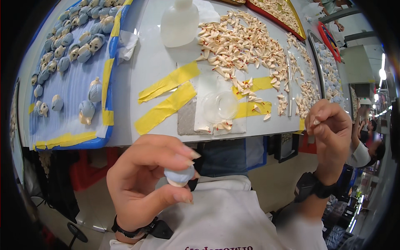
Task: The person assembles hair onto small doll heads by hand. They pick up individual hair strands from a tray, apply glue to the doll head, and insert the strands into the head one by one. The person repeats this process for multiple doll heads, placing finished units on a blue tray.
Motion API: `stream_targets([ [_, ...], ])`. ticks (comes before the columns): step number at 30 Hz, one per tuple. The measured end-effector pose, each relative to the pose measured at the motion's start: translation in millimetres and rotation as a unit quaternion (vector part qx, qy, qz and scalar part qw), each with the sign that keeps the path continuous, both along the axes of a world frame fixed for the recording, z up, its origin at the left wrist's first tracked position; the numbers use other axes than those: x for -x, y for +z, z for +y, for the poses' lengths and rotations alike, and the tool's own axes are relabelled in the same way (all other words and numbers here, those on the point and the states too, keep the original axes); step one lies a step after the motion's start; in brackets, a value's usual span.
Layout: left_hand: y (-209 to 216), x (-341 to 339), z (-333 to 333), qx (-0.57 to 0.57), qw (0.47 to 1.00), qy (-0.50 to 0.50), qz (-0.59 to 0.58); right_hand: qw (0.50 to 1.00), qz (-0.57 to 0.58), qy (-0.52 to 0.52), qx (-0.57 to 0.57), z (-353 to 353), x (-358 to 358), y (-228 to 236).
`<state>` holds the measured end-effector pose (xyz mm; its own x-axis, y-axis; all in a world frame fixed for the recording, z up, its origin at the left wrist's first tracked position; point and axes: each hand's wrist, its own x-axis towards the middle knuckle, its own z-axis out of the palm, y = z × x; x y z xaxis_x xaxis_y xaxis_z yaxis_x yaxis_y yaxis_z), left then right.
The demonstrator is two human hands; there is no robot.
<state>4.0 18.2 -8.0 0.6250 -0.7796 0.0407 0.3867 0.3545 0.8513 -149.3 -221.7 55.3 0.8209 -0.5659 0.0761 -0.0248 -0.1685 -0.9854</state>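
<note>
Near my chest, my left hand [152, 177] pinches a small light-blue and cream doll head [179, 176] between thumb and fingers. Off to the right, at the table's front edge, my right hand [329, 125] is closed in a pinch. Something tiny and pale may sit at its fingertips, too small to name. A large heap of small cream pointed pieces with reddish tips [237, 46] covers the middle of the table. In front of it stands a small clear round cup [220, 106] on a taped-down pad. A few pointed pieces [223, 125] lie just before the cup.
At the left, a blue-rimmed tray [109, 83] holds many blue and cream doll heads. A translucent bottle [179, 23] stands at the back, with crumpled tissue [127, 46] beside the tray. Yellow tape strips [166, 83] mark the table. Another tray of blue pieces [329, 68] lies far right.
</note>
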Motion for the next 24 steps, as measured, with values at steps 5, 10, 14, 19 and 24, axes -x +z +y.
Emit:
stream_targets([
  [5,-6,-2,0,0.046,0.998,-0.029,0.031,0.998,-0.035,0.05,-0.028,8,-11,-8],
  [10,-5,5,-8,-0.013,0.999,0.033,0.001,0.995,0.006,0.061,0.076,19,-41,-3],
  [14,6,6,-12,-0.056,0.997,0.047,0.036,0.974,0.038,0.093,0.202,30,-68,2],
  [19,-8,-2,-8,-0.012,0.999,0.04,-0.023,0.91,0.074,0.13,0.387,39,-91,0],
  [24,-9,-4,-11,-0.026,0.998,0.05,-0.024,0.909,0.036,0.108,0.402,58,-103,-8],
])
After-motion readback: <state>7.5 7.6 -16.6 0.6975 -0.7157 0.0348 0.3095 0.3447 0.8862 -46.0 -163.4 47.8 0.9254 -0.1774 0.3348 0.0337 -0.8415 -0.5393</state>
